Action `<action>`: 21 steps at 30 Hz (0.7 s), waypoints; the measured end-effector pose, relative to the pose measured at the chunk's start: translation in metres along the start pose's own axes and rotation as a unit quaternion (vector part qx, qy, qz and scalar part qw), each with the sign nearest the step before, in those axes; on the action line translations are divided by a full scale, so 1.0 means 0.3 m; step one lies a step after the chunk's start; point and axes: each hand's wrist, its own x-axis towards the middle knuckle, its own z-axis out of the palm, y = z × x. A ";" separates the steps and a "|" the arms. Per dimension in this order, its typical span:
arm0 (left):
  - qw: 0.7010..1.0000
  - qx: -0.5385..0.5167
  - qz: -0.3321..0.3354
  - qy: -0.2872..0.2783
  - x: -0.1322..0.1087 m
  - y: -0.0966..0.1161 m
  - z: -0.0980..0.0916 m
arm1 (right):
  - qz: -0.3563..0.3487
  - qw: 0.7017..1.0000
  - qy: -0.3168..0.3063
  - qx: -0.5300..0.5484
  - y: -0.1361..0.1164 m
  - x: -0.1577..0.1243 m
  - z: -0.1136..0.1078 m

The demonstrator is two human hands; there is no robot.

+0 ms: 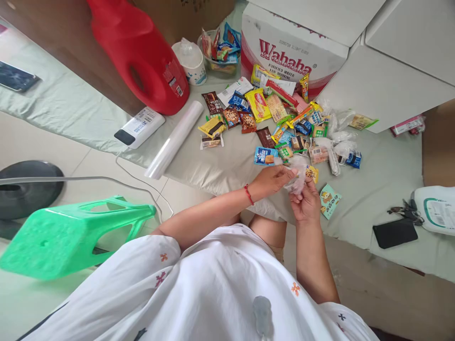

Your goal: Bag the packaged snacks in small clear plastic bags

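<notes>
Between my two hands is a thin clear plastic bag (297, 176), crumpled, at the near edge of the cloth-covered surface. The fingers of my left hand (272, 181) pinch its left side; a red cord circles that wrist. My right hand (306, 201) grips its lower right side. Just beyond lies a pile of wrapped snacks, among them a yellow packet (258, 104), a blue packet (265, 156) and a brown cocoa packet (212, 103). More clear bags (346, 137) lie bunched at the pile's right. A pale green packet (330, 201) rests right of my right hand.
A Wahaha carton (289, 57) stands behind the pile. Left of it are a tub of snacks (222, 67), a paper cup (192, 64), a red jug (142, 57) and a clear plastic roll (175, 139). A green stool (71, 237) lies tipped on the floor; a black phone (394, 233) is at right.
</notes>
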 end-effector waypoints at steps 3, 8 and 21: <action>0.991 -0.100 -0.078 -0.034 -0.016 -0.057 0.023 | -0.076 0.994 0.047 -0.064 0.012 -0.020 0.018; 0.964 -0.247 -0.057 0.085 -0.053 -0.083 -0.004 | -0.139 0.979 0.101 -0.106 0.014 -0.073 -0.008; 0.952 -0.295 0.008 0.076 -0.087 -0.032 -0.027 | 0.074 0.992 -0.090 -0.057 0.026 -0.164 -0.020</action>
